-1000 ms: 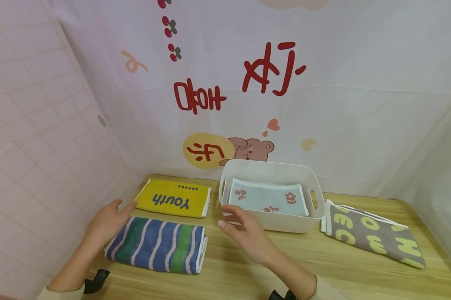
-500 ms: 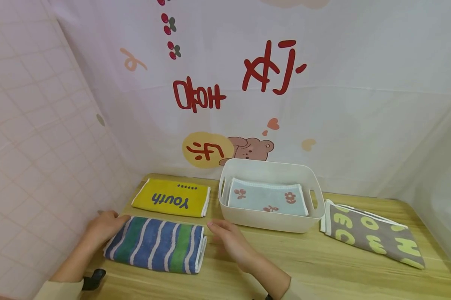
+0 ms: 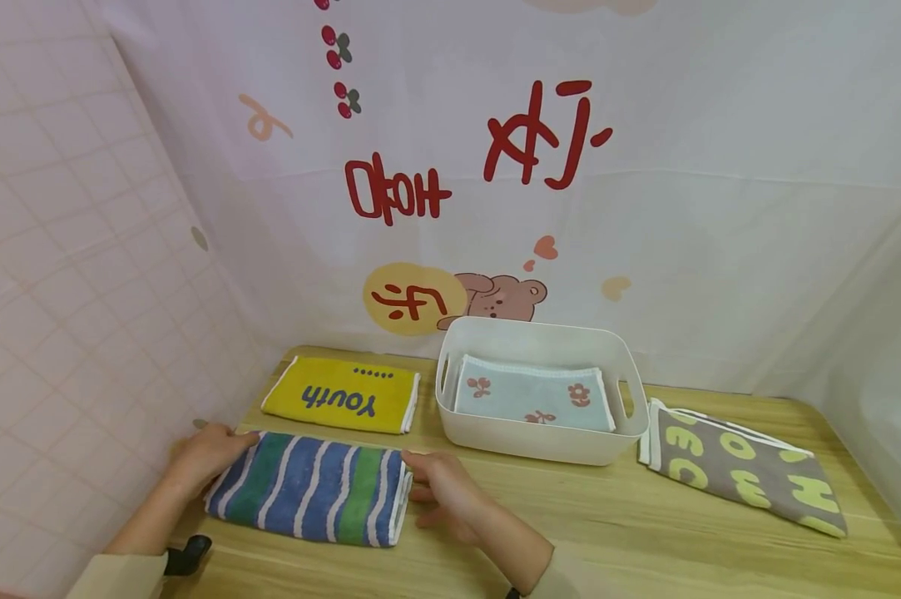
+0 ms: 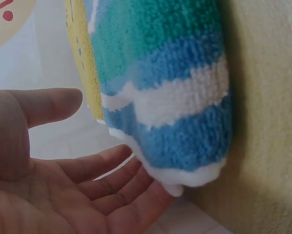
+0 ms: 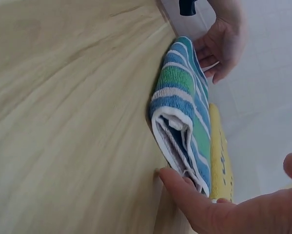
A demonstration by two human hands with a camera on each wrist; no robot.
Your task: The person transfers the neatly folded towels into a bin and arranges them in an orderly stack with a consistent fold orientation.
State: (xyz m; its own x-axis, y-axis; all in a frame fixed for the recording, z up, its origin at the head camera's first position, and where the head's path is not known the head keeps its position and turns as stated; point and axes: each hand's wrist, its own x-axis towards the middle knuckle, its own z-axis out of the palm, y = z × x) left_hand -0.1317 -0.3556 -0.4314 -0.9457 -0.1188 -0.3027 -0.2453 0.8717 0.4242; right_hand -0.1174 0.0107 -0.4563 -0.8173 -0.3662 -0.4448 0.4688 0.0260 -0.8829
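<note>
A folded blue, green and white striped towel (image 3: 308, 491) lies on the wooden table. My left hand (image 3: 209, 457) is at its left end; in the left wrist view the fingertips (image 4: 158, 195) touch the white edge while the thumb stands apart above. On the opposite side, my right hand (image 3: 450, 495) is at the folded end. The right wrist view has its fingers (image 5: 182, 190) against the open layers, thumb raised away from the cloth. Behind the striped towel lies a folded yellow towel (image 3: 345, 399) lettered "Youth".
A white plastic basket (image 3: 525, 441) with cut-out handles stands at the back, holding a folded light blue towel (image 3: 525, 391) with pink flowers. To its right lies a grey-brown towel (image 3: 750, 474) with yellow-green letters. Fabric walls close in the table (image 3: 607, 532) at back and sides.
My right hand has moved left and down from in front of the basket to the striped towel's right end. My left hand has lowered to its left end. The towels stay put.
</note>
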